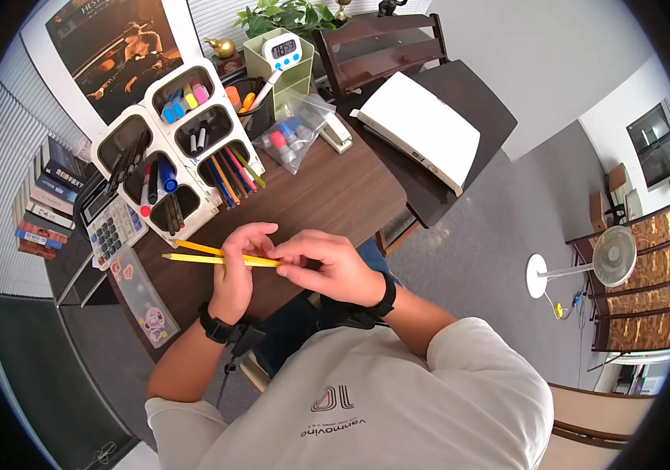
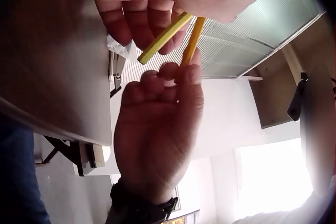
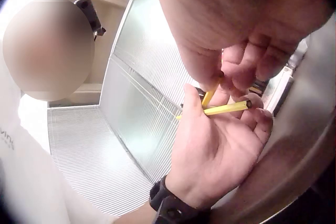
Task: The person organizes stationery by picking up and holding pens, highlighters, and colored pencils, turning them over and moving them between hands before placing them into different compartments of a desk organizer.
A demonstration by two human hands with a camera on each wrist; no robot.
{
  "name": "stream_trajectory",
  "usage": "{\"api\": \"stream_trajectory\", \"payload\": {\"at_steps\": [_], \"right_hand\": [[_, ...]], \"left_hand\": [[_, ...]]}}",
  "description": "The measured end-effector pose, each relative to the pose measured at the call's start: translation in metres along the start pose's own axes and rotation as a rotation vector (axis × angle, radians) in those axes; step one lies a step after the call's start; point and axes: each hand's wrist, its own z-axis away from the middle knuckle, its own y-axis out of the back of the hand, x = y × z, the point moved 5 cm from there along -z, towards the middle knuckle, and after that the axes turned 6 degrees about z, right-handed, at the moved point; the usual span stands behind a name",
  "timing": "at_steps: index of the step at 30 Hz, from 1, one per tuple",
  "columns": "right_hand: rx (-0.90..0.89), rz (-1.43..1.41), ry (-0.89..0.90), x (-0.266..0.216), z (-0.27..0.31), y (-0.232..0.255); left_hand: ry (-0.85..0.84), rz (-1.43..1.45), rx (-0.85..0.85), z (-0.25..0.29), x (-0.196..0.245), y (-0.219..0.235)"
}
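Two long pencils, one pale yellow (image 1: 194,258) and one orange-yellow (image 1: 197,247), lie across my left hand (image 1: 234,274) over the near side of the desk. That hand's thumb holds them against the fingers, their points sticking out to the left. My right hand (image 1: 335,270) pinches the other end of the orange-yellow pencil (image 2: 193,43) between thumb and forefinger, as the left wrist view shows. The dark end of the pale yellow pencil (image 3: 231,108) sticks out free beside it in the right wrist view. The middle of both pencils is hidden by the left thumb.
Beyond my hands stands a white organizer (image 1: 180,145) with markers and colored pencils. A calculator (image 1: 115,232) and a clear sticker-covered case (image 1: 144,301) lie left. Farther back are a plastic bag (image 1: 297,135), stapler (image 1: 335,133) and timer (image 1: 282,51). A chair (image 1: 476,86) holds a white box (image 1: 421,129).
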Motion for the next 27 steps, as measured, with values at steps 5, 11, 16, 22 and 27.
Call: {"api": "stream_trajectory", "payload": {"at_steps": [5,11,16,22,27], "right_hand": [[0.274,0.196,0.153,-0.008,-0.009,0.034],[0.33,0.445,0.14,-0.003,-0.044,0.023],[0.361,0.496,0.159,0.006,-0.077,-0.001],[0.39,0.575,0.211,-0.007,-0.064,0.004],[0.017,0.249,0.119,-0.018,-0.014,-0.017]], "left_hand": [[0.013,0.005,-0.004,0.001,-0.001,-0.004],[0.051,-0.037,0.002,0.0,0.0,-0.003],[0.058,0.017,0.008,0.001,-0.002,-0.002],[0.052,0.004,0.049,0.0,-0.001,0.001],[0.114,0.173,0.162,0.002,-0.014,0.007]]}}
